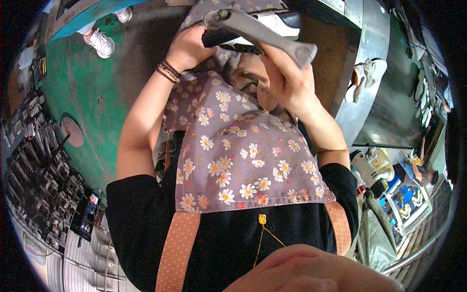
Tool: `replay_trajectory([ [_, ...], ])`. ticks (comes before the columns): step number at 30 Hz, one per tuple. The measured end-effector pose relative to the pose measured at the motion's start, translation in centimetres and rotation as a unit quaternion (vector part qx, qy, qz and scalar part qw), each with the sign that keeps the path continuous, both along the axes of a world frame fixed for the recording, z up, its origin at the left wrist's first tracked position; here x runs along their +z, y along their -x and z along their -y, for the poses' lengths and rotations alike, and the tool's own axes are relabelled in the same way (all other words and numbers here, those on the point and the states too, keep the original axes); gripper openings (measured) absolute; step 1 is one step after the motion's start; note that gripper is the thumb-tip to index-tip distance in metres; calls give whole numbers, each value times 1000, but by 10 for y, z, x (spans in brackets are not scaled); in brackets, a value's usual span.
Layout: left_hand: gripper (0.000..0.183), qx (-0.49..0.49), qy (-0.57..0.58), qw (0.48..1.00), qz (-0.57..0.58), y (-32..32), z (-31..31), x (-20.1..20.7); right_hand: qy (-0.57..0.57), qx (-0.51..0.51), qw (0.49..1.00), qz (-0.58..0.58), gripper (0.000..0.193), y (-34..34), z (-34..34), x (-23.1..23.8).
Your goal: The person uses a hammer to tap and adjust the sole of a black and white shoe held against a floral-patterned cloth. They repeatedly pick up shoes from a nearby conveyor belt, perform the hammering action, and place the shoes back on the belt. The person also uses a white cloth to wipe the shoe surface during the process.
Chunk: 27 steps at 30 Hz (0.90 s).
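Note:
A black and white shoe [278, 24] is held up in front of me at the top of the view. My left hand [190, 48], a beaded bracelet on its wrist, is closed round the dark end of it. At the other side my right hand [292, 80] is closed with fingers against the shoe's underside. A grey metal lever arm [265, 38] crosses in front of the shoe and hides part of that grip. Below the shoe, by my right fingers, is a crumpled beige piece [253, 70]; I cannot tell its kind. A flowered apron [243, 146] covers my lap.
On the metal ledge [362, 112] at the right stands a white and grey shoe [366, 78]. Beyond it runs a dark belt [396, 107] with shoe parts. Dark racks [41, 155] fill the left side. Another person's white shoe [101, 44] is on the green floor [104, 107].

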<state>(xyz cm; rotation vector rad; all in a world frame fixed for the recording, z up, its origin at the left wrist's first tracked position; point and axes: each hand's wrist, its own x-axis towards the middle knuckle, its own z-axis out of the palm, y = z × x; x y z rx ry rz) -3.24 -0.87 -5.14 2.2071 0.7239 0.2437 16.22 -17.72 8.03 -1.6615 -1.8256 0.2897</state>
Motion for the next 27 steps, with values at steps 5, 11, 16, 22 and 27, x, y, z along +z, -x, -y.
replay_trajectory([
  [5,68,4,29,1000,-8,-1,5,17,158,-12,981,111,74,11,-8,23],
  [11,69,-10,-3,1000,-7,-6,4,17,37,2,999,22,62,15,-2,19],
  [16,67,2,-12,1000,19,-5,3,2,150,36,983,98,73,17,-12,24],
  [22,67,-14,69,993,95,-2,2,13,47,25,990,130,70,14,-3,-10],
  [27,64,-24,38,999,11,-4,-3,24,1,24,1000,-7,74,-1,8,-8],
])
